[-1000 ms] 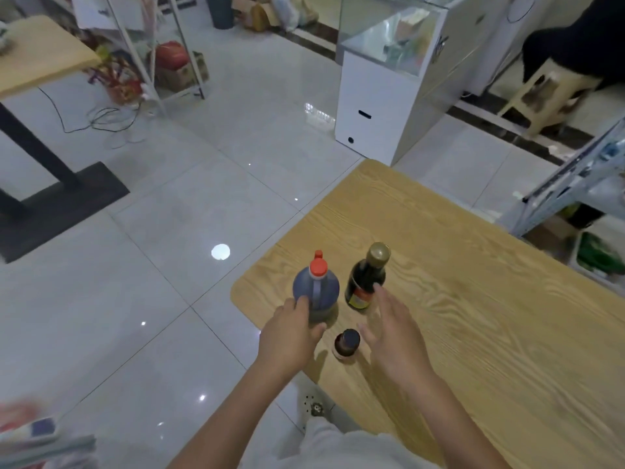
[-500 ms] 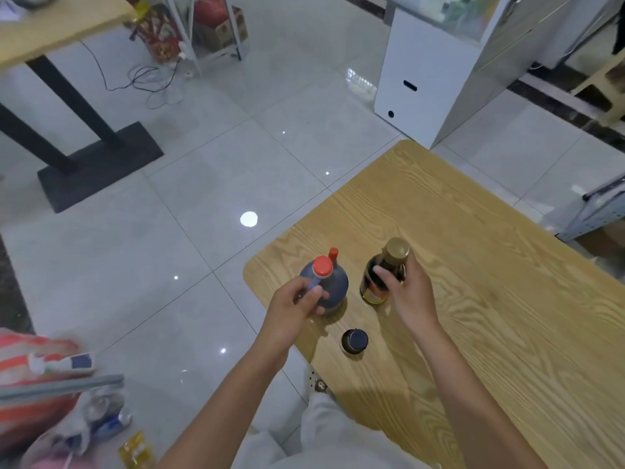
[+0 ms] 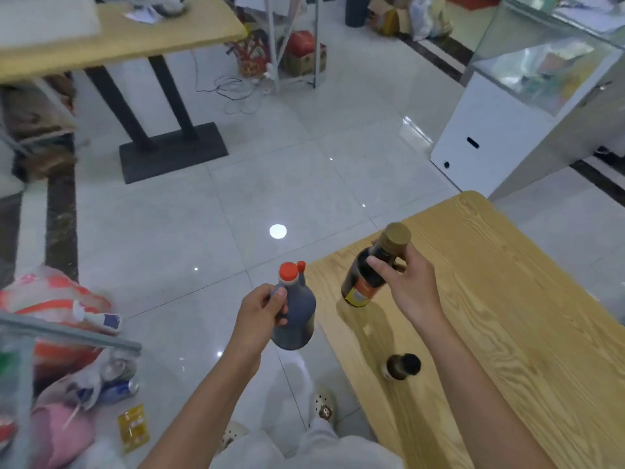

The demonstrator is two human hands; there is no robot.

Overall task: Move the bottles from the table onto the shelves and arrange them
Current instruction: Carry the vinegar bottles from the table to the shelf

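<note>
1. Head view: the left hand (image 3: 262, 311) grips the red-capped bottle (image 3: 294, 319) by its handle, out past the edge of the table (image 3: 524, 316), ready to carry.
2. The right hand (image 3: 411, 282) wraps the neck of the gold-capped bottle (image 3: 363, 275), which is tilted and apparently lifted clear.
3. The small dark-capped bottle (image 3: 402, 366) stands on the table, blurred.

- The desk (image 3: 514, 326) fills the right side, and a small bottle (image 3: 402, 366) stands on it near its left edge, closest to the person.
- The right hand (image 3: 414, 287) holds a tall bottle (image 3: 367, 274) tilted over the desk, behind the small bottle.
- The left hand (image 3: 260, 316) holds a handled bottle (image 3: 296, 321) over the floor, just left of the desk's edge.
- A second desk (image 3: 118, 38) stands far back on the left, and a cabinet (image 3: 473, 130) far back on the right.
</note>
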